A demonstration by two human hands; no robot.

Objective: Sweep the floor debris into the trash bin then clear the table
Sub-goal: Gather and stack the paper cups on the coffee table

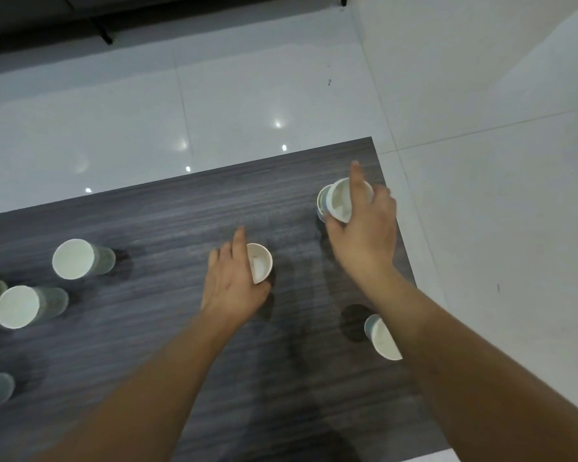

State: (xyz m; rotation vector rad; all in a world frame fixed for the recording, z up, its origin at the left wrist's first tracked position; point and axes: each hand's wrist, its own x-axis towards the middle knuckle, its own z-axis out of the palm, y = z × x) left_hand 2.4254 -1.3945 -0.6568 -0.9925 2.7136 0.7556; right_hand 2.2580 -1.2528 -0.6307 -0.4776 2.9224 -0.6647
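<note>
- Above a dark wood-grain table (167, 328), a person gathers paper cups; the table-clearing part of the job appears to be under way, and the pale tiled floor (247, 95) in view shows little debris beyond a speck or two.
- The right hand (364, 228) reaches to the table's far right corner, fingers curled around a white paper cup (342, 200) that seems to sit in or just over a second cup (321, 203); whether the two are nested cannot be told through the blur.
- The left hand (231, 281), near the table's middle, is wrapped around another paper cup (261, 263), mouth up and leaning right.
- That cup lies left of and nearer than the right hand's pair, so stacking would likely mean carrying it right and away.
- More cups wait: one (381, 336) beside the right forearm, two (74, 259) (17, 306) well apart at the left.
</note>
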